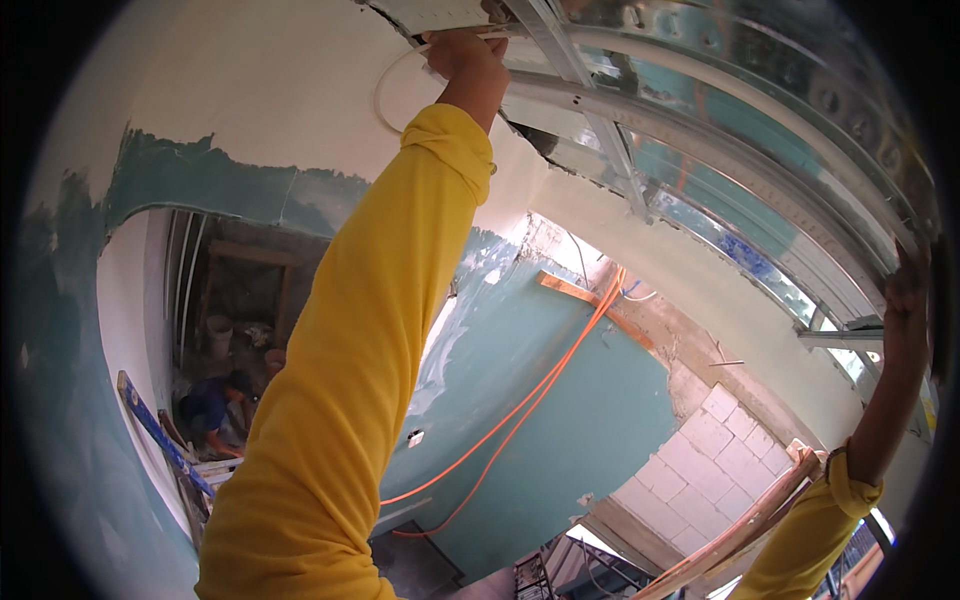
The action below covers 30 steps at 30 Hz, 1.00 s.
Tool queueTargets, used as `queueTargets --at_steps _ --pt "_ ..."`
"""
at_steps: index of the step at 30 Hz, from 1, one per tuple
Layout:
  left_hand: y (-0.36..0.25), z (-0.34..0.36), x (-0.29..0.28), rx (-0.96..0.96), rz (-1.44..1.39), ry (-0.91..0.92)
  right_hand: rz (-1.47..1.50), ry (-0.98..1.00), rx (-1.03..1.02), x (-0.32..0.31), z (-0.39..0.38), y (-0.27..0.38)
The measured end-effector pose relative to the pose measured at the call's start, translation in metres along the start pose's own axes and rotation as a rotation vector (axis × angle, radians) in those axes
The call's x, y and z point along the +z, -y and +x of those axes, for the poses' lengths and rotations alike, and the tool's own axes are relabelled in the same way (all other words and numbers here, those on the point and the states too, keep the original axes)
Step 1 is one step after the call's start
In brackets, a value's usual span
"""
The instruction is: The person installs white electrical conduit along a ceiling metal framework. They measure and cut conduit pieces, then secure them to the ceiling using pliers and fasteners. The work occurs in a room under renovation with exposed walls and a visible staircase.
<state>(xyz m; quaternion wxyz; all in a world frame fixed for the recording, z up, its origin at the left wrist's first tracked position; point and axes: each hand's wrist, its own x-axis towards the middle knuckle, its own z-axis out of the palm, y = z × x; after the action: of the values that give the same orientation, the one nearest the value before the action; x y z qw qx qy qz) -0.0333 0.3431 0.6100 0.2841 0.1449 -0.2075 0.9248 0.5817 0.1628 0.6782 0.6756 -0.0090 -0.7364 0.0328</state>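
Both my arms, in yellow sleeves, reach up to a metal ceiling frame (590, 90). My left hand (468, 62) is closed at the top, fingers curled round a thin white cable (382, 88). A loop of that cable hangs against the cream wall beside my wrist. At the far right my right hand (906, 285) is raised against the frame's shiny metal edge. Its fingers are dark and partly hidden, so whether it grips anything does not show. A pale curved tube (740, 82) runs along the frame between the hands.
Orange corrugated conduits (545, 385) hang in front of a teal wall (570, 440). A blue spirit level (160, 430) leans at left, near an opening where another person (212, 408) crouches. White blockwork (720, 450) and wooden boards (735, 530) stand at lower right.
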Motion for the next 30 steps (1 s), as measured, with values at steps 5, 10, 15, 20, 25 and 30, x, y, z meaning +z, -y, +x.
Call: queueTargets --at_steps 5,10,15,20,25,30 --pt "0.014 0.008 -0.006 -0.201 -0.151 0.081 -0.178 -0.018 -0.081 -0.003 -0.002 -0.008" --pt "0.010 0.019 -0.008 -0.223 -0.036 0.179 -0.263 -0.008 -0.092 -0.022 0.016 -0.015" --pt "0.044 -0.012 -0.003 -0.315 0.137 0.210 -0.188 0.011 -0.053 -0.012 -0.009 0.018" --pt "0.037 0.059 -0.022 -0.358 0.139 0.306 0.035 -0.076 0.047 0.075 -0.023 0.029" --pt "-0.012 0.071 -0.004 -0.203 0.190 0.272 0.203 -0.446 0.033 0.126 -0.040 0.003" --pt "0.004 0.024 -0.008 -0.220 0.092 0.087 0.051 -0.426 -0.027 0.134 -0.055 0.024"
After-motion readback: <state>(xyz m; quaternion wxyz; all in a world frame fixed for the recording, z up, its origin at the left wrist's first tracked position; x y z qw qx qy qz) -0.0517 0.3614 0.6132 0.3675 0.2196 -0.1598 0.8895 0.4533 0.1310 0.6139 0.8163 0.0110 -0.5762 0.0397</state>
